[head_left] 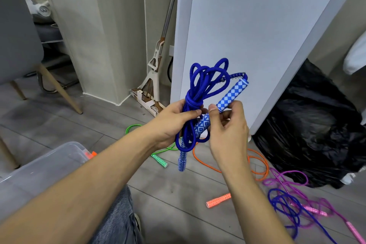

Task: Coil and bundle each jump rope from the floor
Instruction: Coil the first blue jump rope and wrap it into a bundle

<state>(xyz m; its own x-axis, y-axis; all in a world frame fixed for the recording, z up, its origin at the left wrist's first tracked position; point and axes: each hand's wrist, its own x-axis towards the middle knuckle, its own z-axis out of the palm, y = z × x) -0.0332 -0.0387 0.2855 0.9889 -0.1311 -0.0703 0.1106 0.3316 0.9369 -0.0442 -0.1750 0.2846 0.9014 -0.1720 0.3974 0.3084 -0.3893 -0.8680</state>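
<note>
left hand (174,123) wrapped round the coiled blue rope (200,93), up off the floor | right hand (227,125) pinching its handle (231,94) | white panel (257,35) right behind | orange rope (257,164) loose on floor (168,184) below

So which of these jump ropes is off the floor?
The blue rope, held by the left hand and right hand; green, orange, pink and purple ones lie on the floor.

The blue rope (206,77) is matt braided cord, with a coiled metal spring (235,76) at its patterned handle (231,93). The far white panel (257,25) is glossy; the black bag (316,125) on the right is crinkled, shiny plastic.
</note>
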